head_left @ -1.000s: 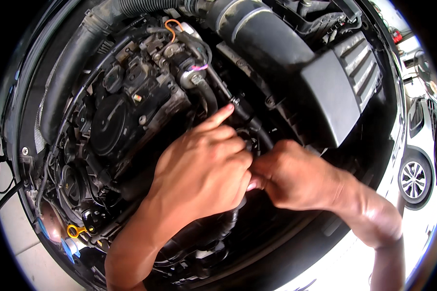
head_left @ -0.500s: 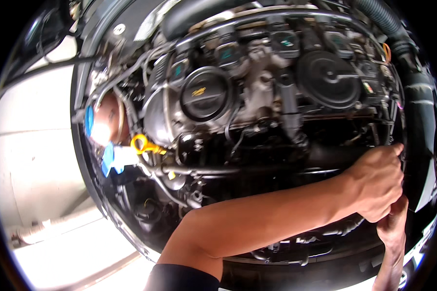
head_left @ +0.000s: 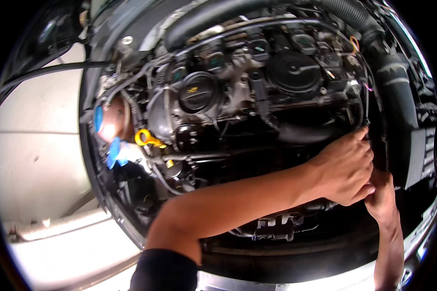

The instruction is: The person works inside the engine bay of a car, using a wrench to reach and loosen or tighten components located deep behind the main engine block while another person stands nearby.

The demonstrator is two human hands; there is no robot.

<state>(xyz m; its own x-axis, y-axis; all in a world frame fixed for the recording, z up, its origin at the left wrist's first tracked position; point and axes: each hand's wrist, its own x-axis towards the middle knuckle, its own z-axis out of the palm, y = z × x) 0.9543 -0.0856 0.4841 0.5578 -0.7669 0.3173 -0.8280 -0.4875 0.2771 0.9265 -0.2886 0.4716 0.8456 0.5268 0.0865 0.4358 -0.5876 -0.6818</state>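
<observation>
At the right of the engine (head_left: 294, 70), my left hand (head_left: 347, 169) is curled, with the index finger reaching up along a thin black line (head_left: 367, 109) beside the black air intake tube (head_left: 395, 92). My right hand (head_left: 379, 191) is closed just beyond and below it, against the left one, down in the gap before the air filter box (head_left: 415, 157). What both hands grip is hidden by the fingers. A thick black hose (head_left: 308, 132) runs toward them from the engine's middle.
At left are a pinkish coolant tank (head_left: 115, 123) with a blue cap, a yellow dipstick loop (head_left: 144, 137) and a blue reservoir cap (head_left: 114, 154). Pale floor (head_left: 36, 157) shows beyond the left fender edge (head_left: 90, 140). The front body edge (head_left: 301, 283) runs along the bottom.
The camera has swung left since a second ago, bringing the whole engine and left floor into view. Both hands remain at about the same spot beside the intake, still close together.
</observation>
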